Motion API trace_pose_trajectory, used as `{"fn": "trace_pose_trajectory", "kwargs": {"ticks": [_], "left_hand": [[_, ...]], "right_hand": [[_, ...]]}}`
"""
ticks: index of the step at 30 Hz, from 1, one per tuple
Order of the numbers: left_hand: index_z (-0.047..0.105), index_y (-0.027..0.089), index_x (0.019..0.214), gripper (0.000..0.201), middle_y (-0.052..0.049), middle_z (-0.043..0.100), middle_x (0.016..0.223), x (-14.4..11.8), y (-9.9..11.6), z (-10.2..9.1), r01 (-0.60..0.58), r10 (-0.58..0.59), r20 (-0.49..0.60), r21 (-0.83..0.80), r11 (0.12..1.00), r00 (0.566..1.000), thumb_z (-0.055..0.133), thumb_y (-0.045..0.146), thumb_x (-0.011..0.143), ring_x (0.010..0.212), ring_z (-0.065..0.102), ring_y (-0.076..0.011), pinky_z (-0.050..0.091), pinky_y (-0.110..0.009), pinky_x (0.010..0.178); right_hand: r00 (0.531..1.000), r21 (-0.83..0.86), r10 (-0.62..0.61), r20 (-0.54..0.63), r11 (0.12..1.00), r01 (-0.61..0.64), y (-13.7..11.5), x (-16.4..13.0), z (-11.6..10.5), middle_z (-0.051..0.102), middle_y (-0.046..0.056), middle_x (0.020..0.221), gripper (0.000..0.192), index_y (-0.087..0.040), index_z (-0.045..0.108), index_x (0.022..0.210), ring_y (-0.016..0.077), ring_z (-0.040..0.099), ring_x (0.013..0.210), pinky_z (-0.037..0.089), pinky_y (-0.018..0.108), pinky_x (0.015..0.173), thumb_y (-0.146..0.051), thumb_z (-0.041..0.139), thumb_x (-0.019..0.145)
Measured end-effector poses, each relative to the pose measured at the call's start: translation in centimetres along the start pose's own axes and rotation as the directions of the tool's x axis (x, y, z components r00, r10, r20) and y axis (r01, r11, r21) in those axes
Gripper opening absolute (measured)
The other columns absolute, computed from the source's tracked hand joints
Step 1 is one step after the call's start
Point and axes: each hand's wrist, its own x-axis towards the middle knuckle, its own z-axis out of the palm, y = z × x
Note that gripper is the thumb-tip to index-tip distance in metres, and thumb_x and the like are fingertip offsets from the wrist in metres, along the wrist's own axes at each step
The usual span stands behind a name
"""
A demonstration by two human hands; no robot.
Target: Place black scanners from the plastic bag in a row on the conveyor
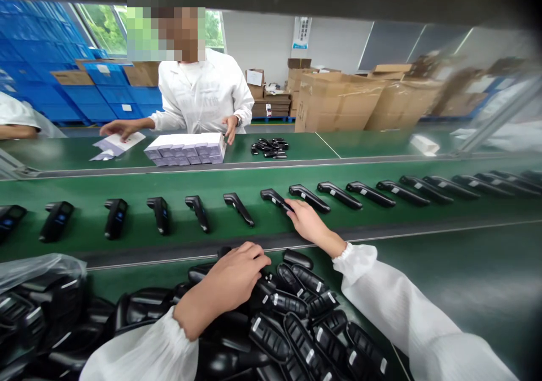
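Well beyond the left hand (pixel 241 268), a person (pixel 205 90) in white stands behind stacked white boxes (pixel 186 149); farther off to its left rise blue containers (pixel 36 79), while big cardboard cartons (pixel 339 104) stand beyond the right hand (pixel 307 220)

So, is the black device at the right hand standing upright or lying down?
Lying down: the black device stretches low across the green belt. Cannot tell whether one end is raised; the right hand partly covers it.
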Motion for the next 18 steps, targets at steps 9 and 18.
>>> {"fn": "trace_pose_trajectory", "kwargs": {"ticks": [9, 18], "left_hand": [[0.056, 0.024, 0.127, 0.037, -0.006, 0.061, 0.126, 0.2, -1.0, -0.5, 0.235, -0.392, -0.134, -0.611, 0.756, 0.91, 0.038, 0.026, 0.094, 0.115, 0.055, -0.0254, 0.043, -0.04, 0.101], [0.054, 0.02, 0.124, 0.048, -0.004, 0.056, 0.094, 0.0, 0.7, -1.7, 0.157, -0.61, 0.05, -0.98, 0.122, 0.791, 0.051, 0.022, 0.076, 0.074, 0.053, -0.0138, 0.05, -0.028, 0.068]], "right_hand": [[0.991, -0.429, 0.083, -0.103, 0.895, -0.119, 0.0, 1.6, 1.4, 0.059, 0.018, 0.123, 0.043, -0.013, 0.05, 0.137, 0.0322, 0.05, 0.111, 0.043, 0.042, 0.086, -0.035, 0.039, 0.102], [0.987, -0.399, 0.086, -0.135, 0.907, -0.133, 1.3, 1.2, 1.1, 0.054, 0.021, 0.132, 0.043, -0.009, 0.047, 0.138, 0.0323, 0.048, 0.117, 0.042, 0.041, 0.091, -0.028, 0.042, 0.1]]}}
